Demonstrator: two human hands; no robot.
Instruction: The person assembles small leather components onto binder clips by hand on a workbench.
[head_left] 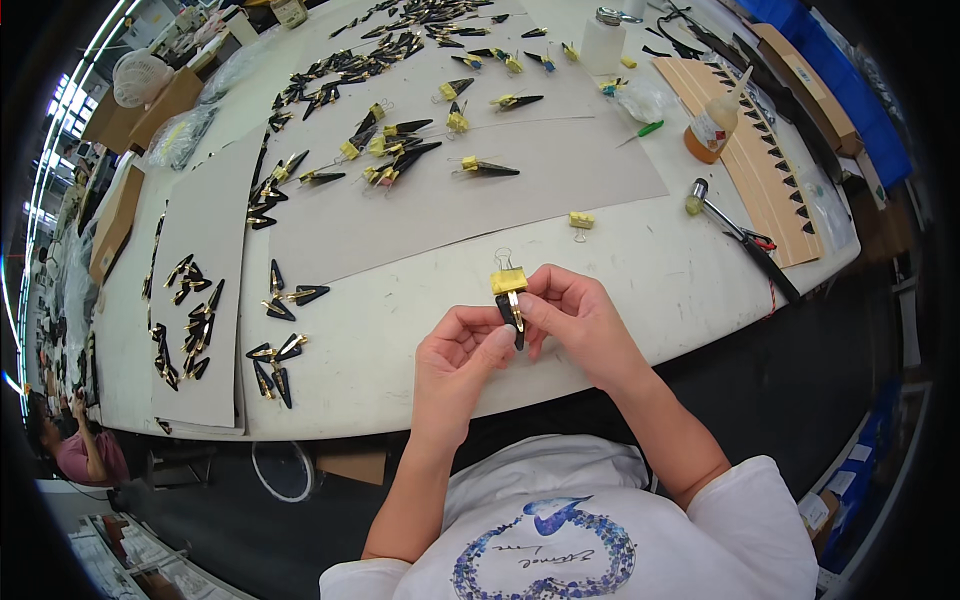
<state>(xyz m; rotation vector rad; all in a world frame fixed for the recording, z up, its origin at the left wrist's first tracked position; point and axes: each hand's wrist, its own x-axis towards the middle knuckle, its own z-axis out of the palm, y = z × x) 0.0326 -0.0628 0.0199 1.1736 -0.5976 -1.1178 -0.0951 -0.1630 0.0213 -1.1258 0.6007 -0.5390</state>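
Between my two hands, above the table's near edge, is a black hair clip with a gold metal strip, its narrow end pointing toward me. A yellow binder clip grips its far end, wire handles pointing away. My left hand pinches the hair clip's left side near the lower tip. My right hand holds it from the right, thumb on the metal strip. Beyond my right hand a loose yellow binder clip lies on the table. Several hair clips clamped in binder clips rest on the grey board.
Several loose black hair clips lie at the left, with more on a grey panel and in a far pile. At the right are a mallet, a bottle of orange liquid, a green-handled tool and a wooden board.
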